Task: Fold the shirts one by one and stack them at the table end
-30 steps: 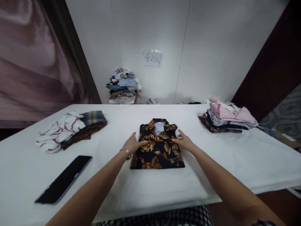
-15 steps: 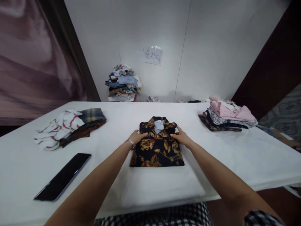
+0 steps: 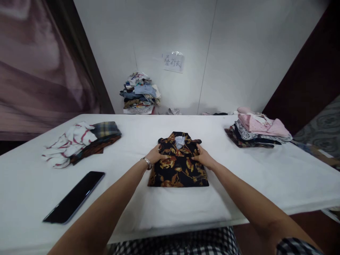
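A folded shirt point(image 3: 182, 171), black with gold and brown flowers, lies flat in front of me with its collar at the far end. My left hand point(image 3: 156, 156) grips its left edge just below the collar, thumb on top and fingers at the side. On the opposite edge, my right hand point(image 3: 204, 157) holds the shirt the same way, thumb over the fabric. The fingertips of both hands are partly hidden by the cloth. A pale label shows inside the collar.
A phone point(image 3: 74, 197) lies left on the white table point(image 3: 252, 177). Behind it are a crumpled white-and-red garment point(image 3: 75, 140) and folded plaid cloth point(image 3: 106, 130). A folded clothes stack point(image 3: 262, 127) sits right. Another clothes pile point(image 3: 140, 94) stands beyond the far edge, near a paper sign point(image 3: 173, 62).
Both hands have shifted slightly toward me along the shirt's sides, still holding it. The shirt's collar and shoulder edges lie a little differently. My view has turned slightly.
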`<control>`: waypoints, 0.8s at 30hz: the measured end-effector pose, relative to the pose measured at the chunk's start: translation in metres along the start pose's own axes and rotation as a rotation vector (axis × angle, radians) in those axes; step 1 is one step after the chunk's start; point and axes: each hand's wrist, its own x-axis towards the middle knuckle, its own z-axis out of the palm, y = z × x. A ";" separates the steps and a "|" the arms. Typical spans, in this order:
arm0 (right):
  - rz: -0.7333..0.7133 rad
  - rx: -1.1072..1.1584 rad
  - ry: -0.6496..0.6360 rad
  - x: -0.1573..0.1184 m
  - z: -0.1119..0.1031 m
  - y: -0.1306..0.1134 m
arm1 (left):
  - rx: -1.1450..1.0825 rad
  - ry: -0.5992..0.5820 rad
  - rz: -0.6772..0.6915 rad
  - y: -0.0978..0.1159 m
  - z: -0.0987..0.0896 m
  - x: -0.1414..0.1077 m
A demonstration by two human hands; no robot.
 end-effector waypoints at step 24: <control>-0.111 -0.240 0.014 -0.136 -0.001 0.031 | 0.479 0.007 0.355 -0.050 0.018 -0.182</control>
